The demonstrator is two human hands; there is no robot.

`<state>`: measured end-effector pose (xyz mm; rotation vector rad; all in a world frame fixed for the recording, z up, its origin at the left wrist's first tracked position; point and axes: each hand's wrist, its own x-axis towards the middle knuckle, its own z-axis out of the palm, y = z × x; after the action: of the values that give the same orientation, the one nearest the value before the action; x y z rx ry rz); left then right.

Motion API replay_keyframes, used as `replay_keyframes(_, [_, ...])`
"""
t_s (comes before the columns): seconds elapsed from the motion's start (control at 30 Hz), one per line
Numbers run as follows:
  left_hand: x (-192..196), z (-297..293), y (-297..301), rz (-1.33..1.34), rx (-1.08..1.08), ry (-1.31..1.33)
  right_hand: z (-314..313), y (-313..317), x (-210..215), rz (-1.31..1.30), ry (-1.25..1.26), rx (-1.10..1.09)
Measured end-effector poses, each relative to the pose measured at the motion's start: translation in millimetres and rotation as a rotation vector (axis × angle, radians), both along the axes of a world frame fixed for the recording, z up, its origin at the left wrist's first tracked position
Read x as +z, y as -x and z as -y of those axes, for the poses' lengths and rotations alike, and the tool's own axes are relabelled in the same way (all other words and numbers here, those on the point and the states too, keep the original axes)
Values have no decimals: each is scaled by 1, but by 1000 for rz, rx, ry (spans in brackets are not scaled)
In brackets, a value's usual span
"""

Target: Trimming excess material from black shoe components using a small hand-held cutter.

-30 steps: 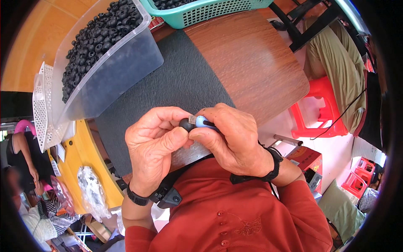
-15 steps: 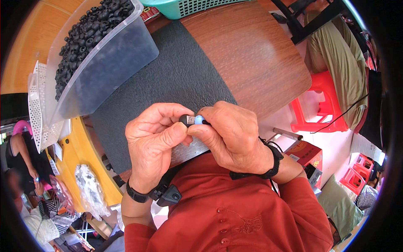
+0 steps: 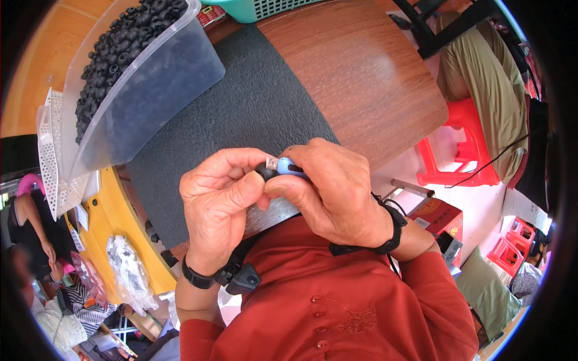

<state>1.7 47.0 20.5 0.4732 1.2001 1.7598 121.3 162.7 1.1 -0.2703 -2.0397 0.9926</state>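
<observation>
Over the near edge of the dark mat, my left hand (image 3: 221,195) pinches a small round black part (image 3: 266,170) between thumb and fingers. It looks like the rubbery pieces in the bin. My right hand (image 3: 337,195) is closed around a small blue utility knife (image 3: 289,167) with a black slot in its handle. From the knife, a short greyish blade (image 3: 272,163) reaches to the upper side of the black part. The two thumbs come close together just below. My fingers hide most of the black part and the knife's rear end.
A clear plastic bin (image 3: 162,90) heaped with black parts (image 3: 129,48) stands at the left on the dark mat (image 3: 235,102). A teal basket (image 3: 271,11) sits at the far edge of the brown table (image 3: 361,72). Red stools (image 3: 463,150) and a seated person are to the right.
The knife has turned in my right hand, showing more of its blue handle and slot. Its blade has tilted against the black part. My left hand stays almost in place.
</observation>
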Motion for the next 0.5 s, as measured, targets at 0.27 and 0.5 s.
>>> replay_keyframes(0.27, [-3, 3, 0, 40, -26, 5, 0, -2, -2, 28, -24, 7])
replay_keyframes(0.5, [-4, 3, -1, 85, -39, 18, 2, -3, -6, 50, -85, -14])
